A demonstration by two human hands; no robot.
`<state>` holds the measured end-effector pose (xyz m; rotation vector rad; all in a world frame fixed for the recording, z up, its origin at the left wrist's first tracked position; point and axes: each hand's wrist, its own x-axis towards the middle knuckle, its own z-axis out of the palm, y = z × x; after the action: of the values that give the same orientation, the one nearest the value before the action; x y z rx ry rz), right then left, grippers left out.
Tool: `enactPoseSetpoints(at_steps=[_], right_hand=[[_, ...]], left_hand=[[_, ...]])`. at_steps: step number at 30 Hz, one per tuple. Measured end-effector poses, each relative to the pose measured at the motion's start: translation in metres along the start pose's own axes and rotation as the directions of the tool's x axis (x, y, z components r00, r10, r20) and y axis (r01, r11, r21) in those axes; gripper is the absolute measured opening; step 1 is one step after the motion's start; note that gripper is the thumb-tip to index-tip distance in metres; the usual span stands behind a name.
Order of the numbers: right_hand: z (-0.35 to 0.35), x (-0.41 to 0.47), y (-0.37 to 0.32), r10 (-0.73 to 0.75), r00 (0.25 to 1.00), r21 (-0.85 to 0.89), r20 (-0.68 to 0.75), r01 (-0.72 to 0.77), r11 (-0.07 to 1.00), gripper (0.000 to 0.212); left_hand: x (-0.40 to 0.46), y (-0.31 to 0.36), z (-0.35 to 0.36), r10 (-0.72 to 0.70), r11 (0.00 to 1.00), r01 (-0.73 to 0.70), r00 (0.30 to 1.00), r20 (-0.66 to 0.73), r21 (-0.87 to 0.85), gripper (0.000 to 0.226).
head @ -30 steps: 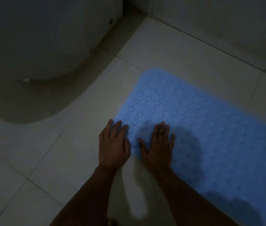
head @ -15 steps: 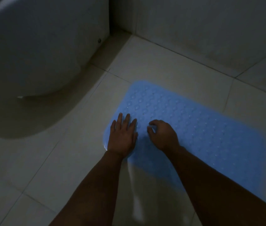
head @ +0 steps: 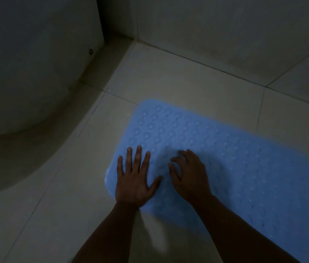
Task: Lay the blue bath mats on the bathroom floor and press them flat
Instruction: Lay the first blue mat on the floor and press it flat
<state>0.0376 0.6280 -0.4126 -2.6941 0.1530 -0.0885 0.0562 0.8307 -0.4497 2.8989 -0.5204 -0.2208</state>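
A light blue bath mat (head: 235, 164) with rows of round bumps and small holes lies flat on the pale tiled floor (head: 178, 78), running from the centre toward the lower right. My left hand (head: 134, 177) rests palm down with straight, spread fingers on the mat's near left corner. My right hand (head: 189, 175) sits just to its right on the mat, fingers bent with the tips touching the surface. Only one mat is in view.
A white toilet base (head: 26, 82) fills the upper left, with its shadow on the floor beside it. A tiled wall (head: 225, 31) runs along the back and meets the floor a short way beyond the mat.
Both hands have slid further onto the mat's left end. My right hand went from flat to bent fingers. The view has shifted closer to the wall.
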Motion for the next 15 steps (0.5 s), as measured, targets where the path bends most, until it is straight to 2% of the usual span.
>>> enactPoseSetpoints(at_steps=[11,13,15], right_hand=[[-0.001,0.001,0.008,-0.002,1.0,0.036,-0.002,0.002,0.999,0.027],[-0.006,-0.001,0.005,0.028,0.999,0.039,0.015,-0.028,0.999,0.028],[-0.02,-0.006,-0.005,0.124,0.991,0.043,0.047,-0.126,0.991,0.033]], left_hand=[[0.005,0.001,-0.003,-0.016,1.0,0.016,0.999,0.033,-0.008,0.105],[0.009,0.002,-0.006,-0.033,0.999,0.035,0.994,0.1,-0.025,0.11],[0.014,0.001,-0.019,-0.047,0.993,0.071,0.968,0.248,-0.091,0.113]])
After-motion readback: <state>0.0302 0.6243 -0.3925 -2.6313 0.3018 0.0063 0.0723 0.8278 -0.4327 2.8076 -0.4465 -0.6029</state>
